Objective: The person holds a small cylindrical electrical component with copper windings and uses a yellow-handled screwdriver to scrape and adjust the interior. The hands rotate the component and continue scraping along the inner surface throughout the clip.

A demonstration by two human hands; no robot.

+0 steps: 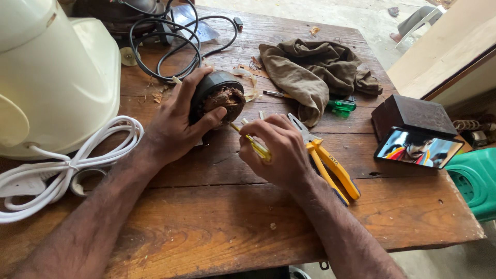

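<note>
A person's left hand [178, 116] wraps around a dark round motor [216, 98] tipped on its side on a worn wooden table [217, 222], fingers curled over the casing and thumb pressed at its open, rust-brown face. The right hand [279, 150] is closed around a yellow screwdriver [254, 144], whose tip points into the motor's open end. The motor sits near the middle of the table, just in front of a coiled black cable [170, 46]. Just beside the right hand lie yellow-handled pliers [328, 165], partly hidden by the wrist. A crumpled brown rag [310, 72] is spread behind them, with a green-handled screwdriver [338, 106] poking out from under it. At the left edge stands a cream appliance [57, 77], its white cord [67, 165] bundled on the tabletop. At the right, a phone [417, 147] with a lit screen leans against a small dark box [413, 113], near a green plastic stool [475, 181] beyond the table's edge.
</note>
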